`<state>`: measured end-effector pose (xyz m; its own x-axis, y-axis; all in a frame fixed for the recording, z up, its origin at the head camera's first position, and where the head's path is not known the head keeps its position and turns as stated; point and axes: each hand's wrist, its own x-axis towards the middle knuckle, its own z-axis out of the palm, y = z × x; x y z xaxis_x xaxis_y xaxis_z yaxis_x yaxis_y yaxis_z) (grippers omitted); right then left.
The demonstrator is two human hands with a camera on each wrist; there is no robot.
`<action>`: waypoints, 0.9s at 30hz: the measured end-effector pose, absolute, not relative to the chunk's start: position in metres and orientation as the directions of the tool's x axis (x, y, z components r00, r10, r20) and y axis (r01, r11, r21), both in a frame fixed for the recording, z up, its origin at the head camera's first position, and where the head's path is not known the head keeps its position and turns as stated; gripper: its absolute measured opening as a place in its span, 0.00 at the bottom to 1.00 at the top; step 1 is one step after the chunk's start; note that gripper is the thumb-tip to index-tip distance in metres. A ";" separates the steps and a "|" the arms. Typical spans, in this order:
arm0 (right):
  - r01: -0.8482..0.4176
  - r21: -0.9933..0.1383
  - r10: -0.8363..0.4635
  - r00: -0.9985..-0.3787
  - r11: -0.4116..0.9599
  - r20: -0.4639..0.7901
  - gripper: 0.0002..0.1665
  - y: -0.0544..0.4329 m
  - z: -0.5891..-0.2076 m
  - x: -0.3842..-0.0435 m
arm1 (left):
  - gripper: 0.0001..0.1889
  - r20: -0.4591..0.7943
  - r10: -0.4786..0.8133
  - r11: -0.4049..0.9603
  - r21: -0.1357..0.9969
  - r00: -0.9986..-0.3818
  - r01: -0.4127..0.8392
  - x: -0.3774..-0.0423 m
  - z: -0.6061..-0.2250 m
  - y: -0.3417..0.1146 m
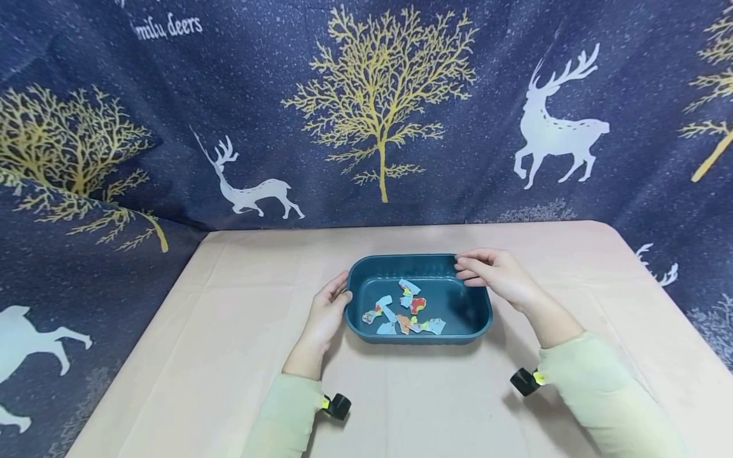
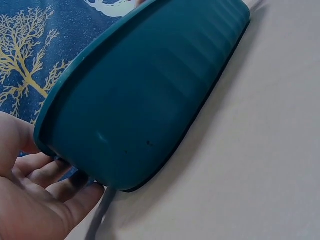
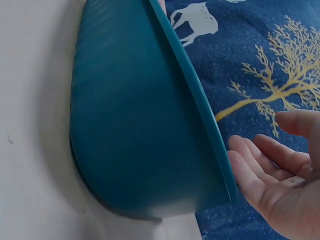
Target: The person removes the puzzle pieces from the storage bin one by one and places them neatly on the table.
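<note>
A dark teal plastic basin [image 1: 475, 331], rectangular with rounded corners, is in the middle of the head view. Several torn scraps of coloured paper [image 1: 403, 323], light blue, red, orange and yellow, lie on its floor, mostly toward the left and front. My left hand [image 1: 328, 312] holds the basin's left end, thumb at the rim and fingers against the outer wall [image 2: 110, 135]. Over the back right corner is my right hand [image 1: 494, 272], its fingers loosely bent at the rim [image 3: 212, 132] and its thumb apart from them. Nothing shows between its fingers.
A beige cloth covers the table [image 1: 229, 331]. Behind it hangs a dark blue curtain [image 1: 458, 191] printed with white deer and golden trees. Black wrist cameras [image 1: 338, 406] are strapped on both light green sleeves [image 1: 595, 375].
</note>
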<state>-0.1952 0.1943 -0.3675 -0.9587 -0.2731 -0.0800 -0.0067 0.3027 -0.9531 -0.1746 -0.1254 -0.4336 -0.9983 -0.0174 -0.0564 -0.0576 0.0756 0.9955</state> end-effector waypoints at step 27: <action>-0.204 -0.860 -0.536 -0.839 0.468 -0.093 0.16 0.146 -0.411 -0.201 | 0.25 -0.044 -0.006 0.080 0.996 -0.999 -0.044 -0.175 -0.436 -0.126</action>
<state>-0.2011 0.1465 -0.4108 -0.8388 -0.5365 -0.0929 -0.2041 0.4679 -0.8599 -0.1753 -0.1264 -0.4355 -0.9990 -0.0061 -0.0438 -0.0442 0.0797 0.9958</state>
